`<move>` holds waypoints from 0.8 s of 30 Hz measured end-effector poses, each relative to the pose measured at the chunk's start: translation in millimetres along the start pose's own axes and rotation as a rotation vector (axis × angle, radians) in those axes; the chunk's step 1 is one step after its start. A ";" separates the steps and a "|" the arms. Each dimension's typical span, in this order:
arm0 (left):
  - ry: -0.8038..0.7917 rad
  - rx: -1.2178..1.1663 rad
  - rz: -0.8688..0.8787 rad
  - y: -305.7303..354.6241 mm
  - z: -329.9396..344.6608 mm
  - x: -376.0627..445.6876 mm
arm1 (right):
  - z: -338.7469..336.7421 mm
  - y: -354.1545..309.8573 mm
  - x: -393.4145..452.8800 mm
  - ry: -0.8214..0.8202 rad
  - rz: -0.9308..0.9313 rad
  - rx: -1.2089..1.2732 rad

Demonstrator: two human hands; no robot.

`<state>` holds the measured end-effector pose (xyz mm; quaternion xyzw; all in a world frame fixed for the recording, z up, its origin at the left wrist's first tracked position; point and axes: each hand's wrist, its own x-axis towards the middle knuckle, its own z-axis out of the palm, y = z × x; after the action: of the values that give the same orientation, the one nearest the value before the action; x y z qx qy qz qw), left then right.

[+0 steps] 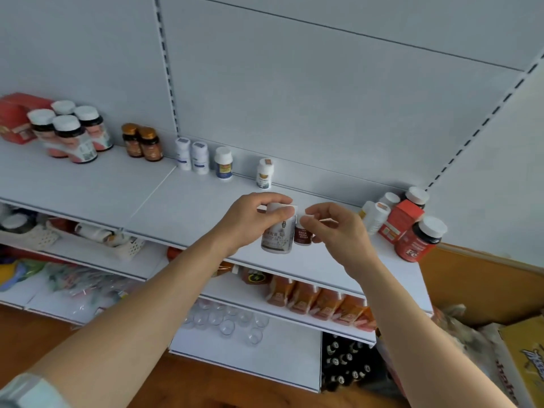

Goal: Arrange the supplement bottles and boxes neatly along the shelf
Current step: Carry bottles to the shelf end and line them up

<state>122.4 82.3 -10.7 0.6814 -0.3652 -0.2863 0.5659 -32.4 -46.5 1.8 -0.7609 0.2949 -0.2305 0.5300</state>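
Both forearms reach up to the white shelf [206, 198], where the left hand [253, 219] has its fingers clamped round the cap of a white-labelled bottle [278, 237] and the right hand [332, 231] pinches the top of a smaller brown bottle [303, 235] just beside it; both bottles are near the shelf's front edge. Right of the hands crowd a red bottle [418, 242], a red box [400, 220] and white bottles [374, 214]. Far left stands a larger red box [14, 119] with four white-capped bottles [73, 134], then two amber bottles [142, 142] and four small white bottles [200, 159] spaced along the back wall
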 end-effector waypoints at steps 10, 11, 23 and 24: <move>0.099 -0.055 -0.095 -23.8 -93.0 -20.4 | 95.4 -29.1 13.5 -0.089 0.040 0.010; 0.112 -0.051 -0.103 -25.2 -101.2 -19.7 | 103.1 -30.6 18.4 -0.102 0.040 0.017; 0.365 0.188 -0.110 -40.4 -199.7 7.5 | 204.6 -51.8 111.4 -0.273 -0.077 0.046; 0.373 0.185 -0.122 -40.5 -209.9 8.6 | 214.6 -55.0 119.5 -0.294 -0.087 0.044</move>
<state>303.0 197.1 -9.1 0.7924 -0.2368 -0.1545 0.5405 207.2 29.0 -13.1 -0.7868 0.1758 -0.1458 0.5734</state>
